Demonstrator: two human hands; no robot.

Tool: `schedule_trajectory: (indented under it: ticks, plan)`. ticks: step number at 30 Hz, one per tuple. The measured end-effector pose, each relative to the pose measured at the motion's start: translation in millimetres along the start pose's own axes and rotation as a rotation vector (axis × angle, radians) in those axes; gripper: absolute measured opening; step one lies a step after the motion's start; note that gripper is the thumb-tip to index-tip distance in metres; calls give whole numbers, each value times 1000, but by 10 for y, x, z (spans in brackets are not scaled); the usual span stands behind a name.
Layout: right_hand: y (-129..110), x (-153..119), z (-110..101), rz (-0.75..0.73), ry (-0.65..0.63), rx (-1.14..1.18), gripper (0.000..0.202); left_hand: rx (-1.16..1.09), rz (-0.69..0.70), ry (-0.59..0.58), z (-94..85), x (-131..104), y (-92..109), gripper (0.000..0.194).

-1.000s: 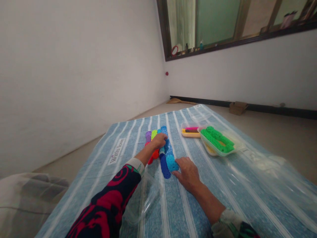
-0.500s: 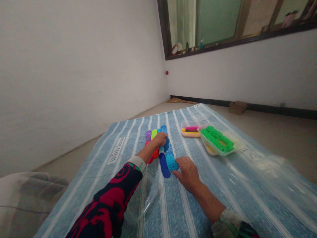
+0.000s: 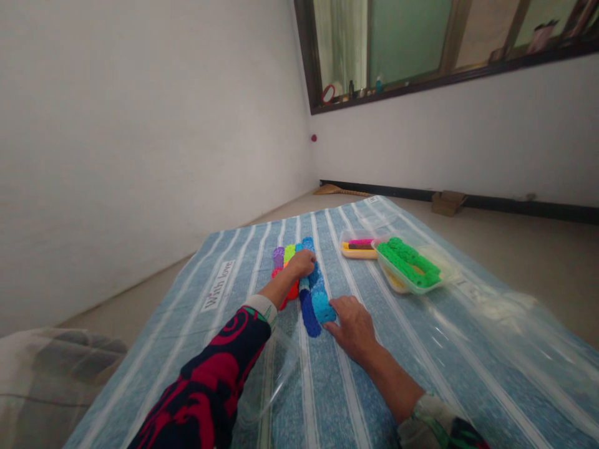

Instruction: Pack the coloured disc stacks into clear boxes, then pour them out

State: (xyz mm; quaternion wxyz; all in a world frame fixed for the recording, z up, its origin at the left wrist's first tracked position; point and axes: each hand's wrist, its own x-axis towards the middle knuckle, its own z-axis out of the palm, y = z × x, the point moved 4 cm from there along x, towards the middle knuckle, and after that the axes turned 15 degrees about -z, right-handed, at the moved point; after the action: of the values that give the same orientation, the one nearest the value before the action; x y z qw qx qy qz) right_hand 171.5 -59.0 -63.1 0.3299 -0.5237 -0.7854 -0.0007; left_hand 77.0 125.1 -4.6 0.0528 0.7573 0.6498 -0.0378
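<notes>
Several bright strips of bumpy, clay-like foam lie side by side on the striped cloth. My right hand (image 3: 354,327) has its thumb and fingers around the near end of the light blue foam strip (image 3: 321,300). Farther up that same strip, the fingers of my left hand (image 3: 302,264) are closed and press on it; their tips are partly hidden. A dark blue strip (image 3: 309,315) runs along its left side. Beyond my left wrist are a purple piece (image 3: 279,254), a yellow-green piece (image 3: 289,251) and a red piece (image 3: 291,295), partly covered by my arm.
At the right, a clear tub (image 3: 423,288) holds green foam (image 3: 407,259). Behind it, another tub (image 3: 358,254) contains pink, dark and yellow strips. Clear plastic film (image 3: 505,324) spreads over the cloth (image 3: 187,349) at the right. A clear lid-like sheet (image 3: 281,380) lies under my left forearm.
Both hands keep their hold on the light blue strip in nearly the same place. The whole view has shifted very slightly.
</notes>
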Motion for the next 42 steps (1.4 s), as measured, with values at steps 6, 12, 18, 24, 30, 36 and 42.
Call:
schedule_trajectory:
  ticks: [6, 12, 18, 24, 30, 36, 42]
  plan:
    - [-6, 3, -20, 6, -7, -3, 20, -6, 15, -17, 16, 24, 14, 18]
    - [-24, 7, -43, 6, -3, -1, 21, -7, 3, 7, 17, 21, 25, 35]
    - [-20, 6, -39, 1, -5, 8, 21, -2, 9, 8, 31, 51, 37, 38]
    - [-13, 4, -36, -1, -1, 5, 21, 2, 10, 12, -2, 51, 40, 36]
    - [-9, 4, -33, 5, -7, -5, 18, 5, 24, 1, -40, -16, 58, 31]
    - [-22, 13, -55, 7, -11, -9, 18, -22, 54, -41, -23, -62, 63, 28]
    - [-27, 12, -64, 13, -18, -7, 19, -59, 120, -87, -15, -132, 86, 28]
